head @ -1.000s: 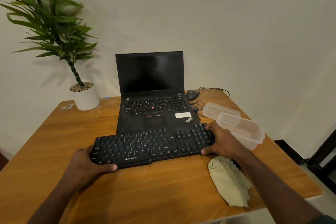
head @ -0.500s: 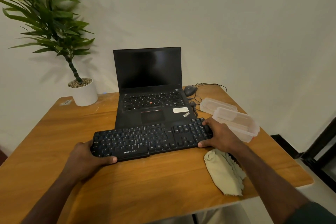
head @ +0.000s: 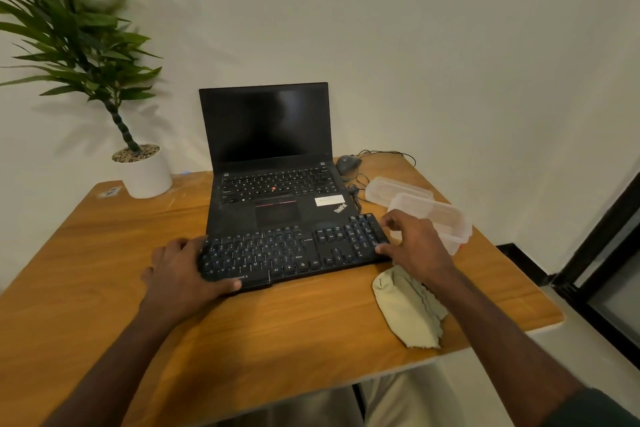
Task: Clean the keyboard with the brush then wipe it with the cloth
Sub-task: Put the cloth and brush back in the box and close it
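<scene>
Keyboard point(head: 294, 253) lies across the bench point(head: 104, 236) before the laptop point(head: 273, 184), long axis left to right. Left hand point(head: 183, 274) fingers grasp its left end; right hand point(head: 412, 250) fingers now hover loose off the right end, nearest the cloth point(head: 405, 312). No brush shows. Half a second earlier both hands gripped it.

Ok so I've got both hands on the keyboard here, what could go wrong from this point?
1. The keyboard lies partly on the open laptop, its back edge on the palm rest. Sliding it could scrape the trackpad or press laptop keys.
2. The right hand sits close to the clear plastic containers near the table edge; a nudge might push one off.
3. No brush is visible, so you may end up wiping with the cloth first.
</scene>
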{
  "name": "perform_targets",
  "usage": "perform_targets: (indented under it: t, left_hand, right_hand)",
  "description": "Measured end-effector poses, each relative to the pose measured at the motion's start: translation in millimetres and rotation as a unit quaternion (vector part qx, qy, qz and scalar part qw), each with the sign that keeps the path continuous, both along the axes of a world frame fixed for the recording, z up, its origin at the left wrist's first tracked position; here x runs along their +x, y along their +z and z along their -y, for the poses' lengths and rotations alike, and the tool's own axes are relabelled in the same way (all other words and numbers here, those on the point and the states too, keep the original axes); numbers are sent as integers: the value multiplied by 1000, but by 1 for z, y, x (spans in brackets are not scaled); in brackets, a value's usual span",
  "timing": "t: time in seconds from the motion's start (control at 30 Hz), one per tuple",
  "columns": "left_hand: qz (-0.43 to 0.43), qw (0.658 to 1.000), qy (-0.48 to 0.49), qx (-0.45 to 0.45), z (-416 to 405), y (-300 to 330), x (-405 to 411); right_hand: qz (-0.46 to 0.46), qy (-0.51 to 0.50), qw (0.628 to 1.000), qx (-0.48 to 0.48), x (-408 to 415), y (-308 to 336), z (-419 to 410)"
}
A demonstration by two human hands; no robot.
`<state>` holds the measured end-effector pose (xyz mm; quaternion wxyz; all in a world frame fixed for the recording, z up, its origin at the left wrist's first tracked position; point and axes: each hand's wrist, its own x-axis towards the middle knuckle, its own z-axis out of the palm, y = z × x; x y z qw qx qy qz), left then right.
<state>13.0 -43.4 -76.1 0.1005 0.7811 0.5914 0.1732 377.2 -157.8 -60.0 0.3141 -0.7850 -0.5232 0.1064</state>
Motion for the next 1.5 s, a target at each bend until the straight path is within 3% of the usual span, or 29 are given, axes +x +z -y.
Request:
perform_targets:
  t: [0.1, 0.2, 0.5, 0.67, 0.83, 1.03, 1.2, 1.33, 1.5]
  left_hand:
    - [33, 997, -62, 32, 5, -1, 43]
    - [75, 984, -161, -6, 10, -6, 88]
    - [56, 933, -352, -54, 48, -11, 197]
    - [40, 925, -365, -95, 52, -13, 221]
    - [99, 929, -347, -76, 46, -12, 216]
    - [128, 925, -349, -81, 29, -2, 214]
    - [127, 923, -357, -68, 11, 15, 232]
    - [106, 923, -367, -51, -8, 30, 255]
    - [71, 926, -366, -60, -30, 31, 281]
  right_hand:
    - [7, -25, 999, 46, 6, 8, 17]
    - [12, -46, 998, 32, 15, 11, 37]
    - [37, -89, 985, -142, 9, -2, 94]
    - [55, -103, 977, -181, -11, -7, 94]
    - [23, -86, 979, -184, -17, -15, 86]
    - [-60, -40, 992, -106, -10, -14, 80]
    - [-149, -33, 988, -16, 20, 26, 75]
    - [-76, -76, 993, 43, 75, 54, 53]
    - [-37, -65, 997, 6, 119, 63, 10]
